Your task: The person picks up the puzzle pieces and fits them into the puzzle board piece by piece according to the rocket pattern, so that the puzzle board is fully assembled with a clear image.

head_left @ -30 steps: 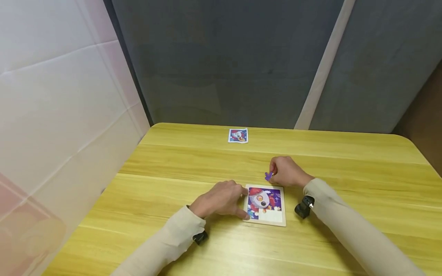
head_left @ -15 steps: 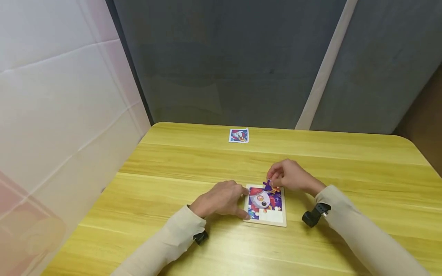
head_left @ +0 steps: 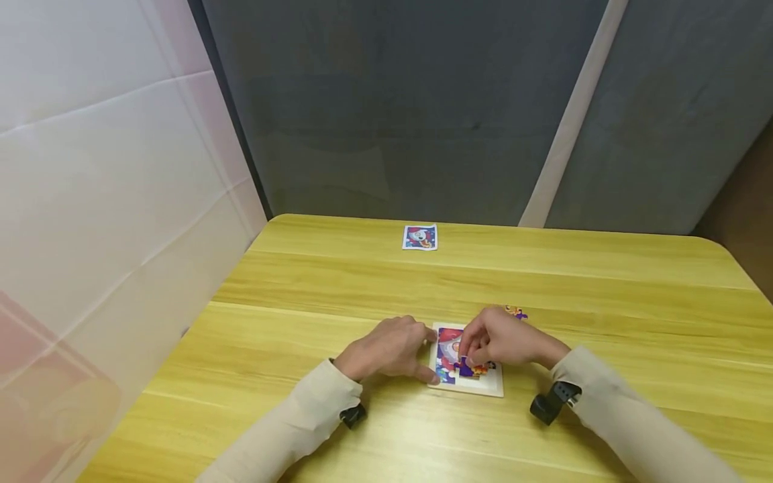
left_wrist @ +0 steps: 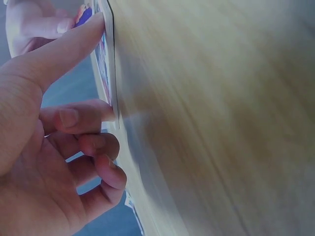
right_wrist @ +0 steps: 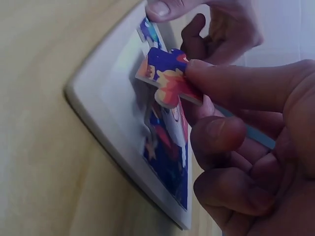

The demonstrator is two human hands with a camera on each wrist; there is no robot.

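A small puzzle board with a rocket picture lies on the yellow table. My right hand pinches a purple and orange puzzle piece between thumb and fingers, just above the board's bare white lower part. My left hand rests at the board's left edge, thumb and a fingertip against its rim. Another loose piece lies on the table just behind my right hand.
A small reference card showing the same rocket picture lies near the table's far edge. A white panel stands to the left and grey curtains hang behind the table.
My right hand has carried the puzzle piece from behind the board's far edge down over the board's lower part. A loose piece has come into sight behind it. The left hand has stayed put.
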